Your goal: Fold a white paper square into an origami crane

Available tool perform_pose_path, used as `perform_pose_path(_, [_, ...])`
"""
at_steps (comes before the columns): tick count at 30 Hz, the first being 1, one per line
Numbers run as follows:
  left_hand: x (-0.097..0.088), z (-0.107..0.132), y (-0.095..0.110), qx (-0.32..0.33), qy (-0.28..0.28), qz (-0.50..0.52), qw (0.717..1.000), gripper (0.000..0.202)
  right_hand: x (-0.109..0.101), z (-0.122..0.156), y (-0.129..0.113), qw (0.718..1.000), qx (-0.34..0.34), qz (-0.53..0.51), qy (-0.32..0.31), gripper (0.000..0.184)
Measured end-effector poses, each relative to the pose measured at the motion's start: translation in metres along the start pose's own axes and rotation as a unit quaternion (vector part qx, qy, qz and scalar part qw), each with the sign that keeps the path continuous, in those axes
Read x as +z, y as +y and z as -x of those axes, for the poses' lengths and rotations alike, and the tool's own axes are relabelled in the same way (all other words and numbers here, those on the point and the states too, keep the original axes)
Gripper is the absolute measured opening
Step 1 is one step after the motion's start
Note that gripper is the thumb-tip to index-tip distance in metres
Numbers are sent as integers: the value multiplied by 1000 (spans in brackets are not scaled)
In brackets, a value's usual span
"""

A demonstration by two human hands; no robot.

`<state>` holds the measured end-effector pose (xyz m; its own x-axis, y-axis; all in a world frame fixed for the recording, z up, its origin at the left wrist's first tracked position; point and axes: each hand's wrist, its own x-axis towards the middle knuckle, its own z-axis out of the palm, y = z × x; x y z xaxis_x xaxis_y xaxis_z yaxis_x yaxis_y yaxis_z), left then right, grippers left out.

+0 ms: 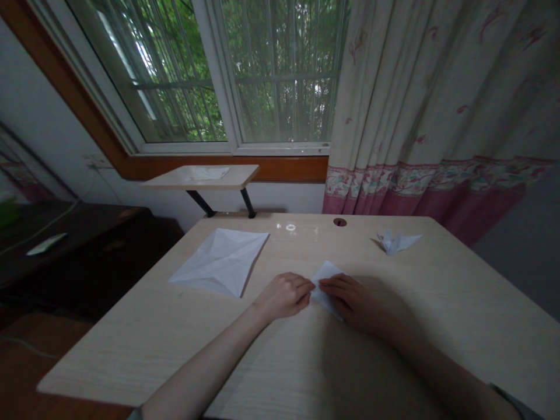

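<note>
A small folded white paper (326, 272) lies on the light wooden table (280, 356), its pointed end aimed away from me. My left hand (285, 295) is curled with fingertips pressed on the paper's left edge. My right hand (352, 300) lies over the paper's right side, fingers bent and pressing it down. Most of the paper is hidden under both hands. A creased square sheet of white paper (221, 261) lies flat to the left of my hands. A finished folded paper figure (396, 241) sits at the far right of the table.
A small raised shelf (205, 177) on black brackets stands at the table's back edge under the window. A cable hole (340, 222) is near the back edge. A dark cabinet (65, 245) stands left; a patterned curtain (437, 116) hangs right.
</note>
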<state>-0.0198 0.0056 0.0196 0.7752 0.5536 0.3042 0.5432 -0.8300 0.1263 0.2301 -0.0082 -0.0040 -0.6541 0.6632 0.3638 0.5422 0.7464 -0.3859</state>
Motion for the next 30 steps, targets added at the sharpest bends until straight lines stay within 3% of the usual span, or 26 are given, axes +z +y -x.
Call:
perform_pose_path(8, [11,3,-7,-46,77,61,994,24,-7,2,-2,1000,4,4,-10,40])
perform_pose_path(12, [8,2,-6,-63,90,72,991,23,-7,1,-2,999,-9,12,-36,75])
perform_pose_path(14, [6,2,-5,-68,97,78,990,23,-6,1,-3,999,-7,14,-35,84])
perform_pose_path(22, [6,1,-1,-97,133,150,975,23,-13,-1,-5,999,-36,-2,-1,57])
perform_pose_path(30, [3,1,4,-77,108,161,978,24,-9,3,-2,999,-36,6,26,40])
